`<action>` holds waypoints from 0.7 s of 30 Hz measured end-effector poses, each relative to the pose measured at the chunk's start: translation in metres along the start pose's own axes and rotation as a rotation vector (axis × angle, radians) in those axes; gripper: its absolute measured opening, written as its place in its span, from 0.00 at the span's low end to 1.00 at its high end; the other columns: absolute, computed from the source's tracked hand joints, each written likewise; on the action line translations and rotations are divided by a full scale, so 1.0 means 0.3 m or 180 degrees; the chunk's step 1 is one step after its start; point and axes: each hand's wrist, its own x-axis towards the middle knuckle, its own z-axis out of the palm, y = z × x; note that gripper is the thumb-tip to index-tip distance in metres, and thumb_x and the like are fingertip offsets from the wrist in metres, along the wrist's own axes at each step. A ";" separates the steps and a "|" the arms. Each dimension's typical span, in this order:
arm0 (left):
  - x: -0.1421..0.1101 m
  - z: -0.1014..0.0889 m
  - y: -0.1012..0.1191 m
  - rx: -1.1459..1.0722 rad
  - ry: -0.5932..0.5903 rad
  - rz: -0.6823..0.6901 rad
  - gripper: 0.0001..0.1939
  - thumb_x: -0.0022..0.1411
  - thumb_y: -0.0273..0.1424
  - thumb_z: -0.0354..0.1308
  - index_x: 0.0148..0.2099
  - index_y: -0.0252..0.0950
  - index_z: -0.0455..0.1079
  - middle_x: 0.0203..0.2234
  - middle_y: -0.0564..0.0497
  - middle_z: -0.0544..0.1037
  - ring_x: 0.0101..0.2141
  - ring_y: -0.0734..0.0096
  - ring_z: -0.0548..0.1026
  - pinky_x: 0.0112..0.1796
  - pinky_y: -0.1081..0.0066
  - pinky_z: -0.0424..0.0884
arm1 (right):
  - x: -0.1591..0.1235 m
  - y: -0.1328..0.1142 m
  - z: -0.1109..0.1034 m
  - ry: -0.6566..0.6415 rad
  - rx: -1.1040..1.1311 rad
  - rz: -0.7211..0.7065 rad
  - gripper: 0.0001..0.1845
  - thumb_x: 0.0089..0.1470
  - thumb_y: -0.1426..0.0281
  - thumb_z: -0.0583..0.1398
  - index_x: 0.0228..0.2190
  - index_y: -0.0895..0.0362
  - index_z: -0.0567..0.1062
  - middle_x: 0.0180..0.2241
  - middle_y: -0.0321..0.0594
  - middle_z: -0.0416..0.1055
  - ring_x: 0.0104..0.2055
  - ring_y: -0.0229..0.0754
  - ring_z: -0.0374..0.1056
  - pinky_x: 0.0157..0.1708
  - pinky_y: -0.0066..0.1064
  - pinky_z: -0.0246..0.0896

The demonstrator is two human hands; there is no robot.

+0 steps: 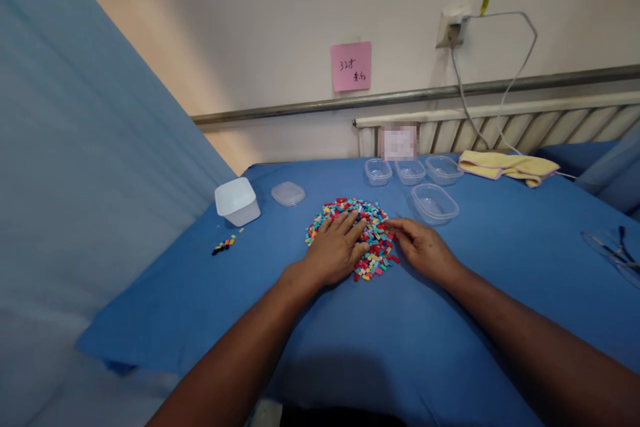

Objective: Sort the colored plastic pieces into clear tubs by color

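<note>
Your left hand (pixel 336 248) lies flat, fingers spread, on the bead pile (pixel 353 235); your right hand (pixel 423 248) touches its edge, seemingly holding nothing.

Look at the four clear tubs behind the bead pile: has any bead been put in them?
No. The clear tubs show only bare bottoms, while the beads lie in the pile under both hands.

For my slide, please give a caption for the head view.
Both hands, left hand and right hand, rest on a pile of coloured beads.

Two bare forearms, no sleeves; left grip (pixel 336 248), right grip (pixel 423 247), ringless, no watch
</note>
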 end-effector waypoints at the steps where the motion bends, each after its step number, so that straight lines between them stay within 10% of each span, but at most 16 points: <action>1: 0.008 0.006 0.002 0.0002 0.0007 -0.0025 0.35 0.85 0.50 0.44 0.84 0.40 0.54 0.82 0.43 0.49 0.81 0.47 0.49 0.77 0.40 0.48 | -0.001 -0.004 -0.003 -0.0030 0.0035 0.0008 0.18 0.73 0.67 0.57 0.55 0.53 0.84 0.51 0.45 0.87 0.51 0.50 0.84 0.55 0.45 0.79; 14: 0.027 0.046 0.042 -0.0043 0.0206 -0.0059 0.41 0.82 0.59 0.37 0.84 0.42 0.54 0.82 0.42 0.49 0.81 0.45 0.49 0.77 0.37 0.44 | -0.025 -0.018 -0.012 -0.0163 -0.0040 -0.0018 0.18 0.71 0.64 0.59 0.55 0.53 0.83 0.52 0.47 0.86 0.53 0.52 0.82 0.57 0.47 0.78; 21: 0.009 0.069 -0.056 -0.0210 0.0483 -0.0911 0.41 0.83 0.57 0.36 0.83 0.36 0.55 0.81 0.35 0.51 0.80 0.41 0.51 0.76 0.38 0.51 | -0.025 -0.025 -0.007 -0.0119 -0.0206 -0.0143 0.20 0.73 0.58 0.60 0.57 0.53 0.83 0.58 0.50 0.83 0.60 0.55 0.80 0.63 0.52 0.74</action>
